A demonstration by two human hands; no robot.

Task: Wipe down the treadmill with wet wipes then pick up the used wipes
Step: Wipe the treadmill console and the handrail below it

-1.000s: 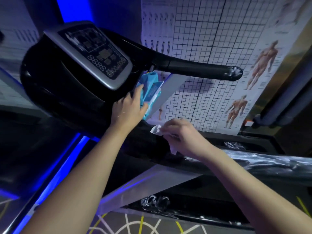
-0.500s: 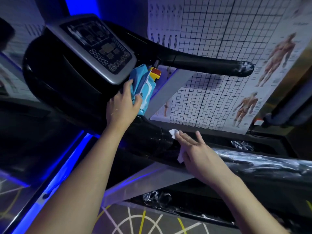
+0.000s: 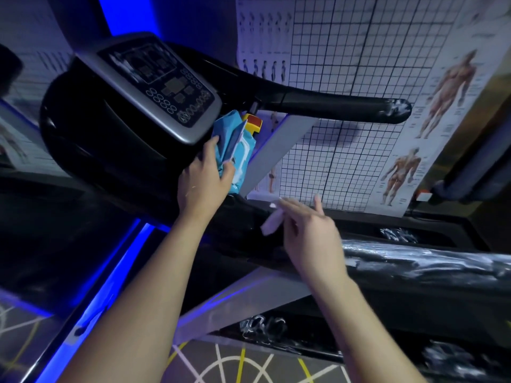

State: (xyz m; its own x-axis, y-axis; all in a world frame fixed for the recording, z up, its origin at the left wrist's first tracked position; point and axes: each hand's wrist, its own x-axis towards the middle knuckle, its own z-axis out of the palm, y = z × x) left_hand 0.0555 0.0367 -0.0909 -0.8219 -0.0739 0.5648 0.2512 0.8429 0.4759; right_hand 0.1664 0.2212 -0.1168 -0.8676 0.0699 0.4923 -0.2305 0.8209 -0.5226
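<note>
The black treadmill's console (image 3: 154, 78) fills the upper left. My left hand (image 3: 201, 181) grips a blue wet wipe pack (image 3: 235, 145) just under the console's right edge. My right hand (image 3: 312, 236) is blurred, its fingers stretched straight over the dark treadmill body (image 3: 243, 236) below the pack. A small crumpled white wipe (image 3: 270, 223) sits under those fingers on their left side. I cannot tell whether the thumb is pinching it.
A black handlebar (image 3: 331, 106) sticks out to the right above my hands. A plastic-wrapped rail (image 3: 428, 261) runs off to the right. A red and yellow safety key (image 3: 253, 124) sits beside the pack. Grid and anatomy posters (image 3: 359, 64) cover the wall behind.
My right hand went from gripping the wipe to spreading flat on the treadmill body, then swept slightly up and right. My left hand kept its hold on the pack.
</note>
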